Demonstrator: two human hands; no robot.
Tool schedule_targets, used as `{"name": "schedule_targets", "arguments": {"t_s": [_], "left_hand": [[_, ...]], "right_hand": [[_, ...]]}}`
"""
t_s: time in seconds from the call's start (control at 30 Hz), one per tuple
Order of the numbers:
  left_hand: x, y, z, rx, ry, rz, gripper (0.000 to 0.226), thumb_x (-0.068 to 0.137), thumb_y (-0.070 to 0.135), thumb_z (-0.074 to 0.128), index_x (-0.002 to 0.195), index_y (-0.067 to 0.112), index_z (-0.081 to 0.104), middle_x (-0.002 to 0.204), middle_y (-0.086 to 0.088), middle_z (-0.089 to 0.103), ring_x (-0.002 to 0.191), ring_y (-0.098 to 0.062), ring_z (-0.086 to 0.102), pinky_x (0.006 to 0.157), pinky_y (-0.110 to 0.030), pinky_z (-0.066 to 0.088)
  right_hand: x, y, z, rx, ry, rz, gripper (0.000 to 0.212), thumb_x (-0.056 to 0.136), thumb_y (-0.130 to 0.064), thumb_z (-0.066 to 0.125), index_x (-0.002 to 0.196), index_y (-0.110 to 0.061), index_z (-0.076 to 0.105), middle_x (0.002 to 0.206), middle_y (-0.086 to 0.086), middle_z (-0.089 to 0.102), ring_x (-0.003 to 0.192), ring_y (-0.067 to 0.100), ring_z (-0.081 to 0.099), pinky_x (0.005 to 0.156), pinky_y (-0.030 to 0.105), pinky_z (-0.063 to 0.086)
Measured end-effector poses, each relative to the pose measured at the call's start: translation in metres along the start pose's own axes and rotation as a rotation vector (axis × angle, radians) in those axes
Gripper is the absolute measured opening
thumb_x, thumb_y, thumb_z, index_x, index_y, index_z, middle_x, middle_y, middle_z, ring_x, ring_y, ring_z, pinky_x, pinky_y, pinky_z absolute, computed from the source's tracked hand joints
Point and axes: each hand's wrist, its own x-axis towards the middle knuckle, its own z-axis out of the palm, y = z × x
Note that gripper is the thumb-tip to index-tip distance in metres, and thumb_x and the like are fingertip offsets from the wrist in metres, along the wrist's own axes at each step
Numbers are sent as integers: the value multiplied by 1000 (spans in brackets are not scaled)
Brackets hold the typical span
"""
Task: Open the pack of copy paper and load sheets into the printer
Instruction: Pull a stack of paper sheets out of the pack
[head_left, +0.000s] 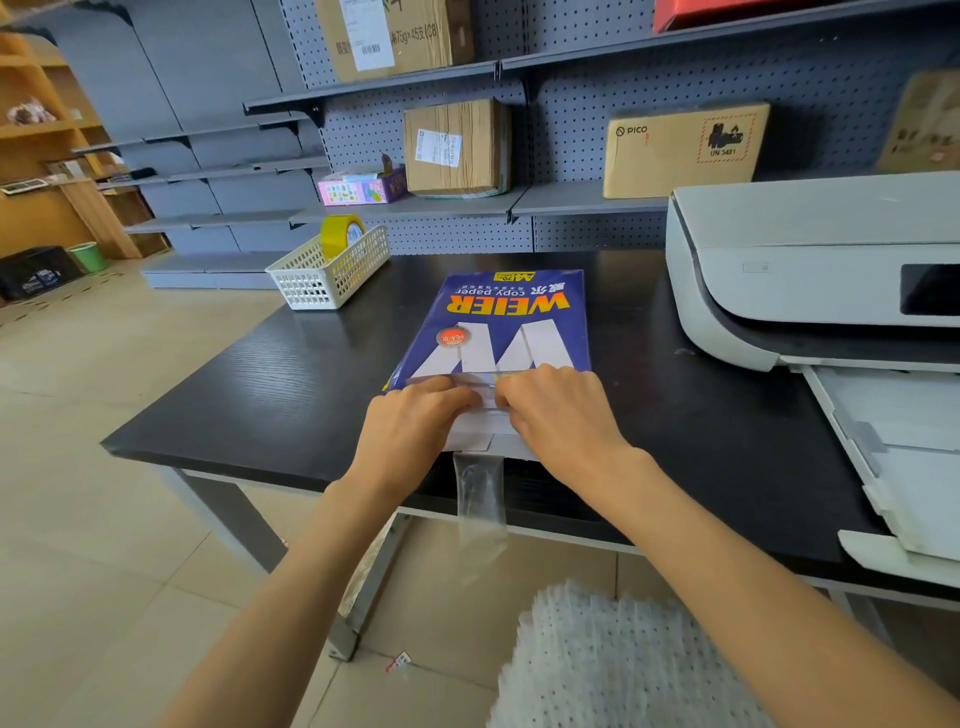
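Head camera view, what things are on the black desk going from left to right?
White basket with a roll of yellow tape in it → blue pack of copy paper, both hands at its near end → printer with its paper tray open.

Your blue-wrapped pack of copy paper (498, 325) lies on the black wooden table (260, 374), white plastic basket (324, 273) behind-left, grey-white printer (789, 270) right.
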Motion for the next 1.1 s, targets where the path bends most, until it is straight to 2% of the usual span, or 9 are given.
{"name": "schedule_targets", "arguments": {"t_s": [0.13,0.23,0.33,0.53,0.73,0.83,0.93,1.1], "left_hand": [[-3,1,-1,-9,19,10,39,72,7,79,97,36,71,94,11,71,78,-25,69,44,-31,47],[-5,4,-3,11,34,21,42,66,4,82,95,33,73,88,8,71,70,-27,68,43,-29,45],[-8,6,-4,11,62,26,40,68,6,83,97,32,74,92,8,73,74,-26,70,44,-30,48],[-9,6,-3,18,141,38,34,68,11,87,96,29,76,93,8,76,77,-24,73,43,-27,49],[-10,4,1,10,174,29,35,68,10,87,95,29,77,90,10,76,71,-24,72,42,-27,48],[-10,4,0,-12,171,42,26,78,15,81,99,29,75,97,10,76,80,-23,73,45,-29,53],[-9,5,-1,-36,154,36,14,89,28,68,102,32,72,104,14,74,88,-21,72,50,-33,55],[-6,10,-1,-52,172,43,7,83,29,73,91,29,74,95,15,74,75,-19,70,45,-29,50]], "right_hand": [[-3,0,-2,-1,-30,-23,23,101,-25,53,122,-18,57,120,11,66,110,29,63,83,34,53],[-4,0,-3,-15,-14,-15,18,99,-18,56,117,-19,61,112,10,69,102,30,66,77,35,52],[-6,0,-4,-2,-11,-11,16,99,-18,56,114,-20,62,107,9,70,98,30,67,76,36,53],[-8,1,-6,58,-14,3,23,101,-27,51,121,-20,60,119,11,66,110,29,62,84,34,53],[-8,1,-8,76,-33,11,24,102,-26,50,123,-19,60,120,11,65,111,29,62,86,34,53],[-8,1,-7,75,-31,15,21,102,-23,52,119,-18,61,118,11,66,108,30,63,86,36,54],[-9,1,-6,81,-24,14,19,102,-22,51,116,-18,62,114,11,67,104,30,64,84,36,54],[-9,1,-4,102,-27,16,21,101,-23,53,119,-18,60,117,10,67,106,29,64,87,38,54]]}}
